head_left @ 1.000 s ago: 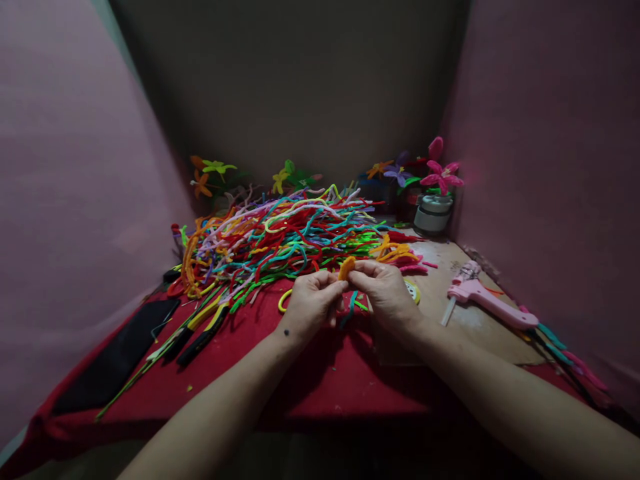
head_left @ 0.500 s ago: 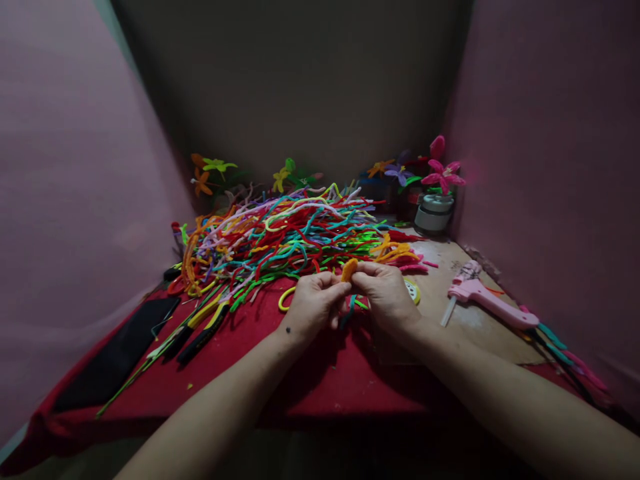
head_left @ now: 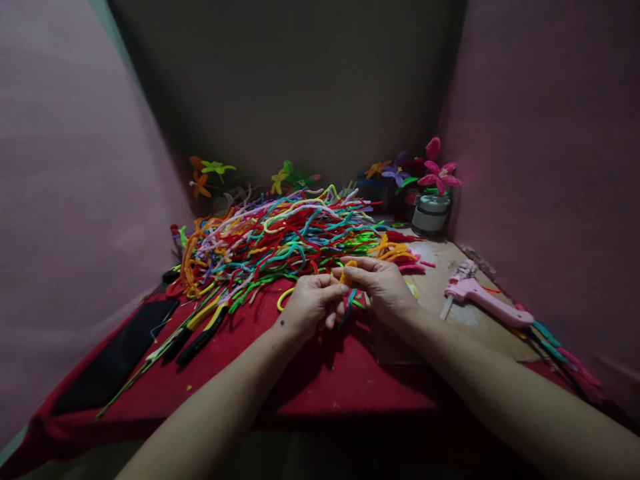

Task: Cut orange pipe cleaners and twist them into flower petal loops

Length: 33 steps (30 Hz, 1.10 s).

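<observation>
Between my two hands is a short piece of orange pipe cleaner (head_left: 351, 265), bent into a small loop. My left hand (head_left: 314, 301) pinches its lower end between thumb and fingers. My right hand (head_left: 384, 285) grips it from the other side, with fingers laid over its top. Both hands are held above the front of a large heap of mixed-colour pipe cleaners (head_left: 290, 233). Part of the orange piece is hidden by my fingers. A yellow ring-shaped handle (head_left: 283, 299) lies just left of my left hand.
Yellow-and-black pliers (head_left: 203, 330), green stems (head_left: 143, 367) and a black phone-like slab (head_left: 117, 353) lie left on the red cloth (head_left: 320, 393). A pink glue gun (head_left: 487, 300) rests on a brown board (head_left: 470, 333) at right. Pipe-cleaner flowers (head_left: 440, 175) stand behind.
The fingers of my right hand have stretched out over the orange pipe cleaner, which now looks more curled and less upright. My left hand has barely moved. The view has shifted slightly.
</observation>
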Available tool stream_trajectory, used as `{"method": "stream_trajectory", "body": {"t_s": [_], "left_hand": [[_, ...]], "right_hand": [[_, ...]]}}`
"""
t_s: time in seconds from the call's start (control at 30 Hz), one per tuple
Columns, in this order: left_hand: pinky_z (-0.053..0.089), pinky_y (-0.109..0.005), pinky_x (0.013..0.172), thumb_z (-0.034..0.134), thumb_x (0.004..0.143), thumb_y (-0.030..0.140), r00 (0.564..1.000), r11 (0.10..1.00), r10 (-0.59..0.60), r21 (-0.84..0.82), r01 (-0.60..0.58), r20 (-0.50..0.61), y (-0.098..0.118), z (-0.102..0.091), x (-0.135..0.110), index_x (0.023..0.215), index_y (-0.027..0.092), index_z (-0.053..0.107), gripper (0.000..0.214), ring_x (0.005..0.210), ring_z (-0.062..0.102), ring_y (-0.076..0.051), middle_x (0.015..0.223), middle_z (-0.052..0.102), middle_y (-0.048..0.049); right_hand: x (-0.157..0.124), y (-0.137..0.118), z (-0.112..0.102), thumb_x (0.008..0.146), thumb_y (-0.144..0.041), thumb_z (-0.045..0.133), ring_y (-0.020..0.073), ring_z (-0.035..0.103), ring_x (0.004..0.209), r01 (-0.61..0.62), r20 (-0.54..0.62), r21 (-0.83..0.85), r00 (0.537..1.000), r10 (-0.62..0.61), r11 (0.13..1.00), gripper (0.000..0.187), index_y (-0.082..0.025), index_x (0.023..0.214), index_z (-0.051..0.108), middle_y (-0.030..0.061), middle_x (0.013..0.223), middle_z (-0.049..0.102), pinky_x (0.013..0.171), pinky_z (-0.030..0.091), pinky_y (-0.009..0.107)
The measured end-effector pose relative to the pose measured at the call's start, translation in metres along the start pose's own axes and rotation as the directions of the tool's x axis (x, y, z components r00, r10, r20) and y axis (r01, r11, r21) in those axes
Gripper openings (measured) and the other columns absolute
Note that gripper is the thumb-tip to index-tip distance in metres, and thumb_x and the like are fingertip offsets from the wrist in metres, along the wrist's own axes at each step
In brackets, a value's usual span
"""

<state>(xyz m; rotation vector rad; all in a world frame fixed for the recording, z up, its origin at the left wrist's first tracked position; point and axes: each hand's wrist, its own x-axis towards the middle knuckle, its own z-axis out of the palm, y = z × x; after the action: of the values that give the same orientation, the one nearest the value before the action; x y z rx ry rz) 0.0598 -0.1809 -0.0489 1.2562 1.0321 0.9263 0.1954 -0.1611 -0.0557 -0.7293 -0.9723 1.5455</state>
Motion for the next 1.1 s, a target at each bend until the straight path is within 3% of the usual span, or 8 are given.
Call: {"method": "stream_trajectory", "body": {"t_s": [0.23, 0.4, 0.53, 0.67, 0.8, 1.0, 1.1], "left_hand": [[0.023, -0.015, 0.027, 0.059, 0.069, 0.03, 1.0, 1.0, -0.01, 0.02, 0.01, 0.017, -0.0009, 0.001, -0.0001, 0.055, 0.013, 0.05, 0.023, 0.026, 0.041, -0.005, 0.045, 0.056, 0.001], [0.022, -0.015, 0.027, 0.059, 0.069, 0.032, 1.0, 1.0, -0.008, 0.012, 0.008, 0.018, 0.0003, 0.0002, 0.0001, 0.055, 0.013, 0.051, 0.024, 0.026, 0.04, -0.004, 0.045, 0.056, 0.0003], [0.024, -0.015, 0.029, 0.058, 0.07, 0.031, 0.999, 1.0, 0.015, -0.018, -0.015, 0.03, 0.0031, -0.0004, -0.0015, 0.057, 0.013, 0.051, 0.023, 0.026, 0.04, -0.004, 0.046, 0.056, 0.0013], [0.025, -0.014, 0.029, 0.056, 0.073, 0.031, 0.997, 0.999, 0.038, -0.017, -0.037, 0.062, 0.0043, -0.0015, -0.0022, 0.062, 0.012, 0.052, 0.022, 0.03, 0.042, -0.003, 0.05, 0.057, 0.0007], [0.033, -0.016, 0.031, 0.054, 0.075, 0.031, 0.988, 0.996, 0.059, -0.078, -0.048, 0.144, 0.0037, -0.0022, -0.0002, 0.072, 0.012, 0.053, 0.019, 0.036, 0.048, -0.006, 0.06, 0.061, -0.0021], [0.035, -0.018, 0.03, 0.051, 0.076, 0.03, 0.994, 0.996, 0.093, -0.021, -0.092, 0.055, 0.0062, 0.0025, -0.0014, 0.074, 0.013, 0.049, 0.018, 0.033, 0.048, -0.007, 0.055, 0.059, -0.0001], [0.035, -0.018, 0.03, 0.049, 0.077, 0.03, 0.994, 0.993, 0.106, 0.056, -0.107, 0.012, 0.0075, 0.0059, -0.003, 0.074, 0.013, 0.048, 0.017, 0.029, 0.045, -0.007, 0.048, 0.056, 0.0019]], "right_hand": [[0.0, 0.0018, -0.0022, 0.061, -0.027, 0.068, 0.0148, 0.06, 0.062, 0.137, -0.037, -0.194, 0.988, -0.147, 0.971, 0.019, -0.014, 0.075, 0.067, 0.0043, 0.069, 0.068, 0.063, 0.046, 0.029], [-0.0006, -0.0009, -0.0016, 0.066, -0.035, 0.066, 0.0171, 0.062, 0.07, 0.064, 0.054, -0.067, 0.997, -0.06, 0.996, 0.029, -0.014, 0.086, 0.066, 0.0055, 0.074, 0.067, 0.067, 0.046, 0.03], [-0.0016, 0.0034, -0.0017, 0.066, -0.033, 0.067, 0.0128, 0.059, 0.058, -0.056, 0.176, -0.034, 0.982, 0.061, 0.998, 0.029, -0.012, 0.085, 0.065, 0.0035, 0.065, 0.064, 0.059, 0.044, 0.026], [-0.0008, 0.0061, -0.0026, 0.067, -0.033, 0.065, 0.0109, 0.055, 0.05, -0.061, 0.144, -0.072, 0.987, 0.071, 0.996, 0.025, -0.011, 0.077, 0.065, 0.0019, 0.056, 0.06, 0.052, 0.041, 0.024], [0.0017, 0.0035, -0.0036, 0.063, -0.031, 0.069, 0.0107, 0.056, 0.052, -0.069, 0.071, -0.047, 0.995, 0.073, 0.996, 0.024, -0.01, 0.074, 0.064, 0.0028, 0.06, 0.062, 0.054, 0.041, 0.023], [-0.0014, 0.0047, -0.0018, 0.066, -0.034, 0.065, 0.0103, 0.052, 0.044, -0.072, 0.191, -0.051, 0.978, 0.08, 0.996, 0.024, -0.011, 0.072, 0.062, -0.0011, 0.048, 0.055, 0.05, 0.039, 0.024], [-0.0031, 0.0052, 0.0, 0.064, -0.031, 0.067, 0.0096, 0.051, 0.045, -0.014, 0.112, -0.102, 0.993, 0.026, 0.995, 0.021, -0.011, 0.065, 0.06, -0.0006, 0.049, 0.056, 0.048, 0.037, 0.022]]}}
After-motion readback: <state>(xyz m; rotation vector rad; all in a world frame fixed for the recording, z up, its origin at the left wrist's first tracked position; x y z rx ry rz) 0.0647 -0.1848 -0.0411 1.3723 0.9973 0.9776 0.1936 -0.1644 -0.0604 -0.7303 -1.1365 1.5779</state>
